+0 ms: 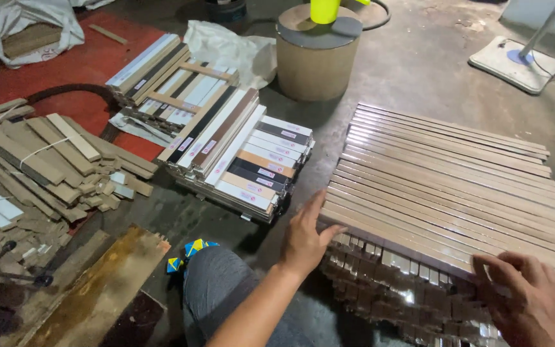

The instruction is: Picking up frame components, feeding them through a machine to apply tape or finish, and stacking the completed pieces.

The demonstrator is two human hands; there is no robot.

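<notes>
Grey-trousered knee [216,289] at bottom centre, on the concrete floor [419,71]; seated or crouched posture, judged to keep both hands level with the work.

Left hand [303,241]: flat, fingers [309,209] together and extended, thumb spread, palm against the near left corner of the stack of brown glossy strips [444,186]. Nothing gripped; a pressing or steadying contact. Probable reason: keeps the strip ends flush along that side.

Right hand [525,299]: fingers [515,263] curled over the near edge of the top layer at lower right. Narrow curl, resting on or pinching the strip ends; cannot tell whether one strip is actually pinched.

Stack position: on the floor, right half of view, directly ahead of both hands. Top layer side by side, touching, running away and to the right. Cut ends of lower layers [406,289] visible below the near edge, so several layers deep. Laid parallel, probably so the pile stays square and easy to count.

Left of the stack, well apart: pile of shorter sample strips in white, black, tan and brown [252,160], each with a small label. Second similar pile [168,83] behind it, crossed by thin wooden battens.

Far left: bundles of plain wooden offcuts [40,167], some tied with white band, over a red floor area [85,61].

Behind: short tan cylindrical drum with grey top [317,54], yellow-green object [324,9] standing on it. White sack [27,29] at top left, holding wood. White fan base [515,64] at top right.

Near the knee: small blue and yellow object [191,250] on the floor, kind unclear. Worn yellowish board [97,289] at lower left.
</notes>
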